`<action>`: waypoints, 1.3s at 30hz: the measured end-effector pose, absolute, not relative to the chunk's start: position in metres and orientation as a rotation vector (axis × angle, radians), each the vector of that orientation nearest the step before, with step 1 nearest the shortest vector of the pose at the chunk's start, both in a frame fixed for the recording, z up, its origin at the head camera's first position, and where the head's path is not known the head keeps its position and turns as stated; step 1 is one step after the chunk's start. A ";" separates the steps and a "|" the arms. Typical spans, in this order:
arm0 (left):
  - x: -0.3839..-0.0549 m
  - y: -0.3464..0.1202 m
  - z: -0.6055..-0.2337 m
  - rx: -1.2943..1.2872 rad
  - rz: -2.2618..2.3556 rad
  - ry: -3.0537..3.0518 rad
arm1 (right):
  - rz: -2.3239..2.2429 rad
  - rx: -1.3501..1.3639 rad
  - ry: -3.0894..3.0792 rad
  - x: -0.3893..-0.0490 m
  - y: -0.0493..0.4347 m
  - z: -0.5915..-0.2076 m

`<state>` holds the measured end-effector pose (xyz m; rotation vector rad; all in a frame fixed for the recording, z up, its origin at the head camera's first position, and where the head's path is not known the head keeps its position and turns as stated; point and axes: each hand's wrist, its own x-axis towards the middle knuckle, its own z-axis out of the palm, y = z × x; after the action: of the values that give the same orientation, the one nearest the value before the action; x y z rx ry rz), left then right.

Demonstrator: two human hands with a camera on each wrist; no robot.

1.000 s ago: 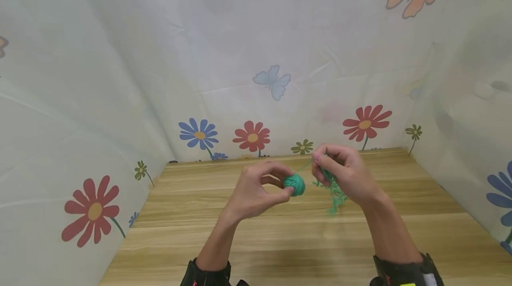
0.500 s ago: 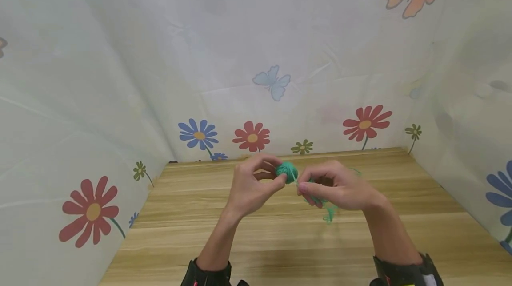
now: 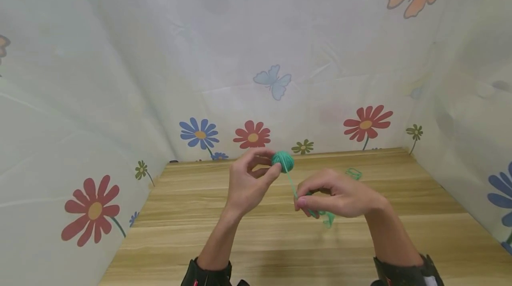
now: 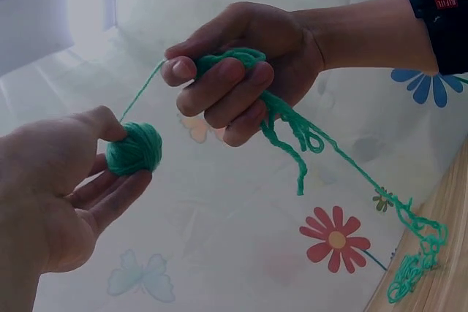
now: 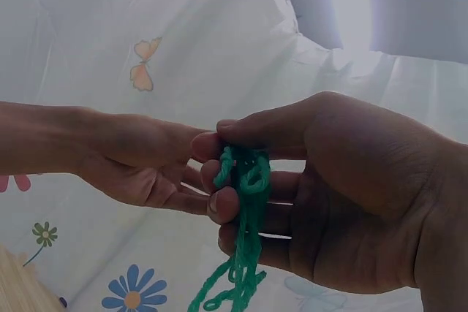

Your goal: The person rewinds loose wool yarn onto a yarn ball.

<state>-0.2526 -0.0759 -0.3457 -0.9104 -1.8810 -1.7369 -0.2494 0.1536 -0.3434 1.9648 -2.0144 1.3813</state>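
Note:
A small ball of green yarn (image 3: 282, 162) is pinched between the thumb and fingertips of my left hand (image 3: 251, 183), above the tabletop. From it a taut strand (image 4: 142, 91) runs to my right hand (image 3: 334, 193), which pinches it between thumb and forefinger. Bunched loops of loose yarn (image 5: 252, 188) lie in the curled fingers of that hand. Their ends hang below the palm, and one tangled length trails down to the table, where a loose heap (image 4: 413, 275) shows in the left wrist view. In the right wrist view the ball is hidden behind the right hand.
The wood-grain table (image 3: 192, 215) spreads under both hands. A pale curtain (image 3: 224, 54) printed with flowers and butterflies encloses its back and sides. Some loose yarn (image 3: 354, 173) lies on the table beyond the right hand.
My right hand has come down and left from above the ball to below it, drawing the strand across the ball's front. My left hand has raised the ball slightly leftward.

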 end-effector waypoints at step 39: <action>-0.266 -0.082 -0.365 -1.447 -1.739 -1.947 | 1.740 1.226 -2.134 -0.259 0.164 -0.347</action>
<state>-0.2664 -0.0815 -0.3651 -1.4473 -1.9466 -1.7386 -0.2591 0.1638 -0.3472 1.2263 -2.1336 1.7404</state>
